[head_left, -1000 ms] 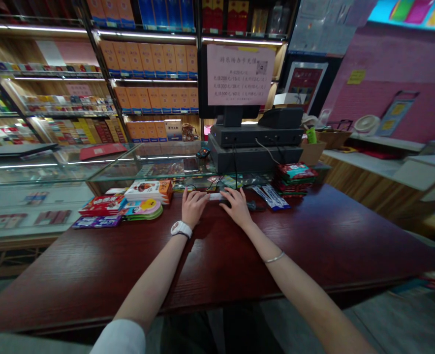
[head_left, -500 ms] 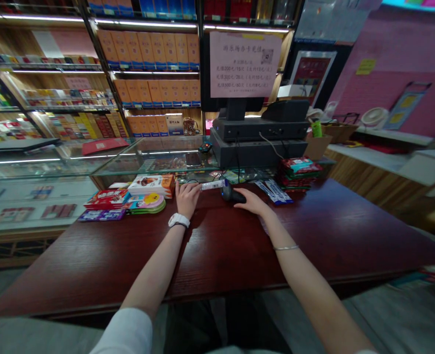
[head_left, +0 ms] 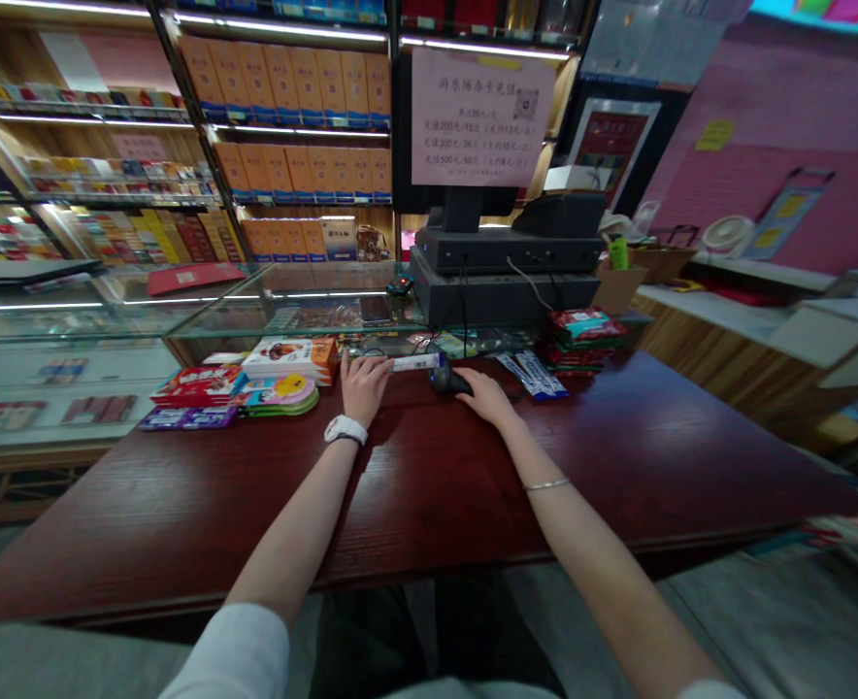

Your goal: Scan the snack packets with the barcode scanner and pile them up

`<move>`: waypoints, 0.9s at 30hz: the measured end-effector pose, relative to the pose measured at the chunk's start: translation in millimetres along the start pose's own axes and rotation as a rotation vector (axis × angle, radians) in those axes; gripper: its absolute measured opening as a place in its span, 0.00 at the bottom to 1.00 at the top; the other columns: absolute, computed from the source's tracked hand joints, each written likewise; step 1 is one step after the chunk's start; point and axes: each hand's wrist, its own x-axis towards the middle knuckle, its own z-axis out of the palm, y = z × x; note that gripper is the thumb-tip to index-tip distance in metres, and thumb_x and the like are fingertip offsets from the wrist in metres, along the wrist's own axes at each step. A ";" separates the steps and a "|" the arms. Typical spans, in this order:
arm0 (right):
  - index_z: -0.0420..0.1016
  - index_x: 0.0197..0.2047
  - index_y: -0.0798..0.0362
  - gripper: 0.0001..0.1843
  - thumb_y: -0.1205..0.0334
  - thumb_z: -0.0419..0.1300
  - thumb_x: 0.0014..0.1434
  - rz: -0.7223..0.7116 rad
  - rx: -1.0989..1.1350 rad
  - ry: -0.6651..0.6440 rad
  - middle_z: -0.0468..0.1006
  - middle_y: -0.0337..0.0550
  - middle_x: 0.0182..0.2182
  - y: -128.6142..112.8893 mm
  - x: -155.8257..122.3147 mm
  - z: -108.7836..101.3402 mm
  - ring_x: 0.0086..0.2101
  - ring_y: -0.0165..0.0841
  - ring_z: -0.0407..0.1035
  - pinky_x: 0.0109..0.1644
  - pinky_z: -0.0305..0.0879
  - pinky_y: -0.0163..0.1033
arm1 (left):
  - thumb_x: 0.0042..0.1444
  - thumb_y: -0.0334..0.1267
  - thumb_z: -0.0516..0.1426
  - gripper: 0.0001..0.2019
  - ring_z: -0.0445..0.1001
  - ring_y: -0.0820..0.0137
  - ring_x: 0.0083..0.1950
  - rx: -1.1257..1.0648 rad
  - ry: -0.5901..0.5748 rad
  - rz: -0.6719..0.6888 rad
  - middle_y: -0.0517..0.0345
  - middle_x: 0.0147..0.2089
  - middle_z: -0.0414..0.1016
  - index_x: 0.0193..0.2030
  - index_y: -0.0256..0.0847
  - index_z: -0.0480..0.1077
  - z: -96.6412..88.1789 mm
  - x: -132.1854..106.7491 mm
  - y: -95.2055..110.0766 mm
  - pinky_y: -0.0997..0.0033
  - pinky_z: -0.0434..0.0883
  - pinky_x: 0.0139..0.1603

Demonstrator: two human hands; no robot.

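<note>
The left hand point(head_left: 363, 384) grips the left end of one slim white oblong packet point(head_left: 414, 362) over the dark-red wooden table point(head_left: 414, 515); the right hand point(head_left: 488, 398), apart from it, clasps one black plastic handheld scanner point(head_left: 442, 378) near the packet's other end. Best keep the printed side squarely facing the scanner (a tilt could spoil a reading). Rightward lie at least two narrow blue-and-white sachets point(head_left: 538, 377).

"Where does the head camera look from?"
"The wearer's head, facing forward and down across the counter point(head_left: 429, 505)."
"How near?"
"Close above its near edge, legs point(head_left: 371, 641) at the bottom; the shelves point(head_left: 301, 131) stand well beyond, cut off at top."
</note>
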 end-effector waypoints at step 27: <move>0.67 0.62 0.48 0.28 0.63 0.57 0.58 -0.203 0.110 0.298 0.76 0.46 0.54 -30.6 -3.9 -33.3 0.53 0.41 0.70 0.60 0.65 0.50 | 0.60 0.39 0.59 0.09 0.73 0.60 0.51 0.019 0.143 -0.179 0.58 0.47 0.81 0.45 0.51 0.78 -3.6 1.6 -24.2 0.41 0.49 0.71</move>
